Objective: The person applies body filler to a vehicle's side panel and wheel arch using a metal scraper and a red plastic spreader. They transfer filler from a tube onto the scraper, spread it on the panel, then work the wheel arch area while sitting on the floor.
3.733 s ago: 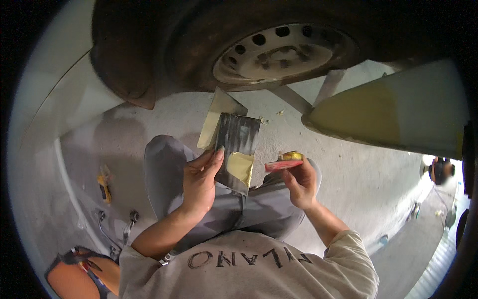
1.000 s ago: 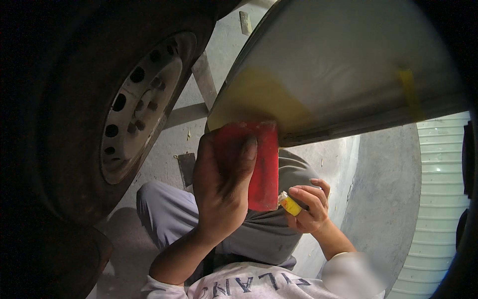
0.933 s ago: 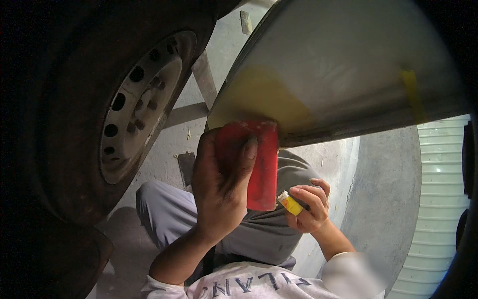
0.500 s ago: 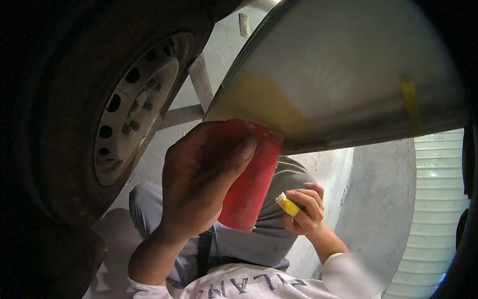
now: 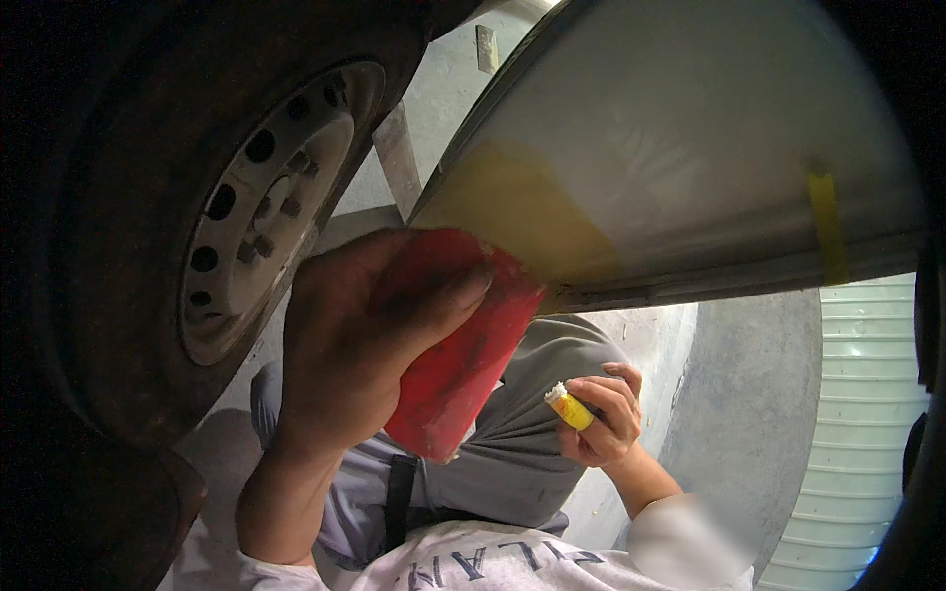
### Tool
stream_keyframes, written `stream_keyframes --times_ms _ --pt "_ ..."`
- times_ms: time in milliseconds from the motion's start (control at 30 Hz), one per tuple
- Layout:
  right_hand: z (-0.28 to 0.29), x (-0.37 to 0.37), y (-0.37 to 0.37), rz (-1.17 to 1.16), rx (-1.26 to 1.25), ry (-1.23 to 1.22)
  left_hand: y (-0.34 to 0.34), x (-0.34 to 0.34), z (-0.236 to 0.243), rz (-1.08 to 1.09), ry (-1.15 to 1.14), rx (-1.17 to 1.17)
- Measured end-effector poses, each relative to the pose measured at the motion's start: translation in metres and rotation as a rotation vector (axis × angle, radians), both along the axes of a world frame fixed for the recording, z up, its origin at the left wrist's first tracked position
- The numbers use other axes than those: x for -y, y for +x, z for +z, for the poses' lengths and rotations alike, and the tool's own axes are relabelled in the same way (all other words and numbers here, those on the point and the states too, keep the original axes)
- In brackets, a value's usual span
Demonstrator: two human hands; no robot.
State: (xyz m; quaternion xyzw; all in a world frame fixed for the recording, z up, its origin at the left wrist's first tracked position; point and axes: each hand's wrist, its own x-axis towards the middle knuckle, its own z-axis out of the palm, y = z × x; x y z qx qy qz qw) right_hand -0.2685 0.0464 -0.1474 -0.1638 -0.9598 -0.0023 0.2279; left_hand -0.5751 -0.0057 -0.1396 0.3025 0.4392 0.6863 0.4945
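My left hand (image 5: 345, 355) grips a red flat spreader (image 5: 453, 374), tilted, with its upper end at the lower edge of a grey car body panel (image 5: 709, 118); whether it touches there I cannot tell. The panel has a dull yellow patch (image 5: 522, 207) above the spreader and a yellow tape strip (image 5: 826, 222) at right. My right hand (image 5: 606, 424), lower and to the right, has its curled fingers round a small yellow tube (image 5: 572, 409) with whitish material at its tip. My left fingertips are hidden behind the spreader.
A car wheel (image 5: 138, 246) with a steel rim fills the left. A metal support (image 5: 394, 158) stands behind the panel's tip, and a small flat piece (image 5: 486, 47) lies on the floor beyond. My grey-trousered legs (image 5: 512, 453) are below; a ribbed pale sheet (image 5: 852, 414) is at right.
Earlier my left hand held a dark board, and the red spreader was in my right. Over the last second my left hand and spreader moved left and tilted; my right hand shifted slightly.
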Motion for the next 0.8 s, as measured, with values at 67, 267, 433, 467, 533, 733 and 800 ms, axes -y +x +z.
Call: stream_keyframes --times_ms 67,267,433,467,533,733,800 --pt "0.0 0.0 0.0 0.002 0.002 -0.001 -0.001 -0.004 0.005 0.011 0.051 -0.036" --pt "-0.001 -0.001 -0.001 0.002 -0.013 0.016 0.004 -0.009 0.011 -0.052 0.028 -0.054" --pt "0.0 -0.001 -0.002 -0.006 -0.001 0.015 -0.006 -0.011 0.001 -0.023 0.014 -0.273" --pt "0.0 0.0 -0.002 0.001 -0.009 0.013 -0.008 -0.01 0.001 -0.002 0.013 -0.323" --pt "0.0 -0.001 -0.003 0.01 -0.022 0.009 -0.009 -0.008 0.003 0.002 0.006 -0.264" --pt "0.001 0.001 -0.002 -0.004 -0.005 0.008 -0.005 -0.01 0.021 -0.009 -0.006 -0.125" --pt "0.001 0.001 -0.002 -0.005 -0.004 0.01 -0.004 -0.011 0.025 -0.038 0.023 -0.095"
